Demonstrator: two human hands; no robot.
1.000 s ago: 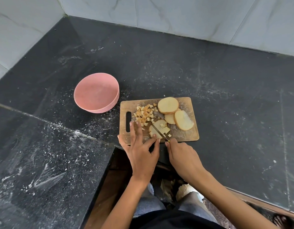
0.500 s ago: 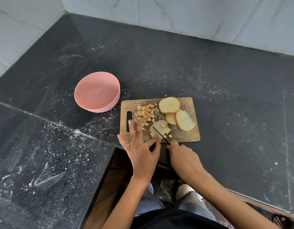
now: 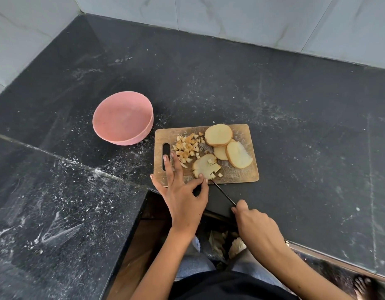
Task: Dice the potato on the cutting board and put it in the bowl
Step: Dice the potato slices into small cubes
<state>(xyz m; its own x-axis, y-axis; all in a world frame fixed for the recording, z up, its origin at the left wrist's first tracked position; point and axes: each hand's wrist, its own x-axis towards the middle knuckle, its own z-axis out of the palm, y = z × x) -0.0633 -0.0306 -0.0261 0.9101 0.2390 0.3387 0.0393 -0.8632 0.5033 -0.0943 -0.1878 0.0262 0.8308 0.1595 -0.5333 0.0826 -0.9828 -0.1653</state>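
Dusty black stone counter (image 3: pixel 274 118), white-tiled corner. Right hand (image 3: pixel 255 229) grips the thin knife (image 3: pixel 223 192), apparently drawn back; left hand (image 3: pixel 183 191) pinches the half-diced potato slice (image 3: pixel 203 167).

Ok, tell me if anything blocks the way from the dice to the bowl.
Nothing visible does. The dice lie on the board's left half, and the bowl stands just beyond its upper-left corner, with bare counter between.

Black stone bench (image 3: pixel 274 105), dusted with white specks. Pink bowl (image 3: pixel 123 119) sits on it, just left of wooden board (image 3: pixel 241 174); the two are apart.
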